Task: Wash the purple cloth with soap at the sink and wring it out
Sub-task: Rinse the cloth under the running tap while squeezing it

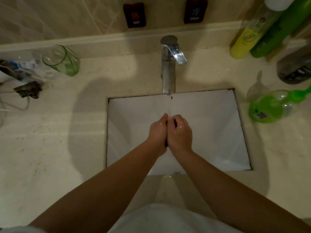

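Observation:
Over the middle of the white sink, my left hand and my right hand are pressed together, both wet. The purple cloth is squeezed between them; only dark slivers of it show at the fingers and at the heels of the palms. Both hands curl round it. Water runs from the chrome faucet straight down onto the fingertips.
A green-tinted glass and some clutter stand on the left counter. On the right are a green soap bottle lying on its side, a dark bottle and yellow and green bottles. HOT and COLD tags hang on the wall.

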